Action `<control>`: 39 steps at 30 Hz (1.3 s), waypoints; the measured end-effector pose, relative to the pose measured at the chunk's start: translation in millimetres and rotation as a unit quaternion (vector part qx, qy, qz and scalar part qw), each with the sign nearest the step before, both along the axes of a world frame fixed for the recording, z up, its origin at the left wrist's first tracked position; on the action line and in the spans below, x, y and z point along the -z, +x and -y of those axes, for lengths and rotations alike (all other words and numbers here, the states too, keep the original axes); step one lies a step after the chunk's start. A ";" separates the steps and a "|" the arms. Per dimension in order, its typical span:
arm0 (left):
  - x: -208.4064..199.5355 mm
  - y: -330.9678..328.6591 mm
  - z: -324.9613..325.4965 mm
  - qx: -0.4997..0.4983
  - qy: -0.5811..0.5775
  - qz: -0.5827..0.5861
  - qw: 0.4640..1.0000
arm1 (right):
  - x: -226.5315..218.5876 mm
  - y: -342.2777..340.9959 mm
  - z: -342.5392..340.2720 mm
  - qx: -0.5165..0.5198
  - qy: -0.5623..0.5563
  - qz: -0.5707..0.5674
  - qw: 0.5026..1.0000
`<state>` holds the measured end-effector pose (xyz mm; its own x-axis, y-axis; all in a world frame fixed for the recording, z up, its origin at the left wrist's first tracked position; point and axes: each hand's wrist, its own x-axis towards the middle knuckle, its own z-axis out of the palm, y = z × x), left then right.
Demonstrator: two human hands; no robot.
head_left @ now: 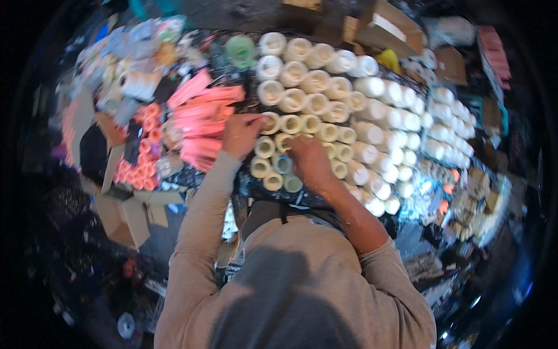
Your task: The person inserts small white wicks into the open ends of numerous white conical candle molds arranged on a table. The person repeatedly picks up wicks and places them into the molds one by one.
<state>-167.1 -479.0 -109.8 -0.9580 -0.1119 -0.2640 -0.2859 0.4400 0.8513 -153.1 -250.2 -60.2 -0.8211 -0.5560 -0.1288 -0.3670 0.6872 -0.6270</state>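
My left hand (pixel 240 136) is at the left edge of a block of hollow cream cylinders (pixel 292 100), its thumb and fingers pinched together beside the rim of one. What they pinch, if anything, is too small to make out. Over the nearer rows is my right hand (pixel 312 161), fingers curled down at a cylinder's opening; their tips are partly hidden and blurred. Close to it stand a bluish cylinder (pixel 282 164) and a greenish one (pixel 292 183). A fan of long pink strips (pixel 200 119) lies just left of my left hand.
More white cylinders (pixel 381 131) fill the right side, with another group (pixel 447 125) farther right. A green round container (pixel 240 51) stands at the back. Pink tubes (pixel 152 125), an open cardboard box (pixel 122 218) and plastic bags (pixel 136 43) crowd the left. Another box (pixel 389 29) sits back right.
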 end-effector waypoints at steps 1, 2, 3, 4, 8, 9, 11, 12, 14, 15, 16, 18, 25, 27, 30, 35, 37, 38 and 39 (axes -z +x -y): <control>5.1 1.7 1.0 0.000 -0.012 -0.028 1.000 | -4.2 12.9 -8.6 -0.010 -0.014 -0.042 0.999; 9.8 0.9 6.7 -0.005 0.058 0.083 0.995 | -6.3 21.3 -17.4 0.039 -0.038 0.092 0.994; 15.5 0.0 5.4 -0.026 0.067 0.070 0.995 | -12.9 35.7 -31.7 0.051 -0.087 -0.010 0.995; 18.8 -1.2 9.0 0.010 0.000 0.034 0.999 | -17.8 45.5 -51.6 0.054 -0.099 0.001 0.994; 14.5 2.8 11.1 -0.041 0.091 0.056 0.993 | -39.4 105.6 -152.4 0.260 -0.018 -0.017 0.965; 11.6 5.0 10.2 -0.044 0.087 0.038 0.995 | -37.6 120.7 -187.8 0.335 -0.016 -0.040 0.941; 4.7 9.2 7.4 -0.055 0.094 0.007 0.994 | -25.7 152.4 -279.5 0.446 -0.019 -0.047 0.894; -1.4 11.5 2.9 -0.044 -0.023 -0.061 0.997 | -13.5 166.8 -332.1 0.455 0.059 -0.111 0.881; -13.9 19.2 -8.5 -0.018 -0.212 -0.193 0.958 | 15.7 205.1 -434.3 0.579 0.136 -0.086 0.799; -22.0 25.5 -17.5 -0.034 -0.203 -0.185 0.961 | 33.3 218.4 -483.5 0.590 0.222 -0.043 0.775; -30.8 34.1 -30.1 -0.054 -0.194 -0.177 0.963 | 47.9 235.4 -525.6 0.624 0.213 0.035 0.751; -52.9 56.3 -63.0 -0.060 -0.125 -0.102 0.985 | 84.6 248.1 -581.3 0.663 0.216 0.052 0.715; -90.6 129.0 -277.1 0.158 -0.114 -0.095 0.976 | 122.1 187.2 -616.2 0.772 0.212 0.152 0.579; -92.4 142.9 -344.3 0.235 -0.081 -0.040 0.968 | 119.1 178.5 -613.7 0.763 0.219 0.130 0.594; -98.9 158.4 -421.3 0.404 -0.130 -0.092 0.901 | 120.2 182.5 -619.9 0.746 0.176 0.107 0.633; -97.8 166.9 -503.6 0.511 -0.113 -0.084 0.848 | 136.1 196.5 -638.9 0.719 0.104 0.039 0.686; -90.0 166.6 -531.3 0.538 -0.102 -0.088 0.832 | 139.4 199.5 -644.4 0.727 0.106 0.026 0.678; -85.1 165.9 -544.7 0.550 -0.098 -0.091 0.825 | 139.8 199.7 -645.5 0.732 0.111 0.032 0.672; -80.1 164.2 -557.9 0.561 -0.096 -0.094 0.817 | 139.4 199.6 -645.9 0.736 0.105 0.040 0.668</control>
<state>-2.9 78.9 -29.7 -0.5068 0.8429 -0.1808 0.5177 0.4652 0.7181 46.6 395.7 -199.6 -0.4451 0.8824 -0.1522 0.8312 0.3439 -0.4367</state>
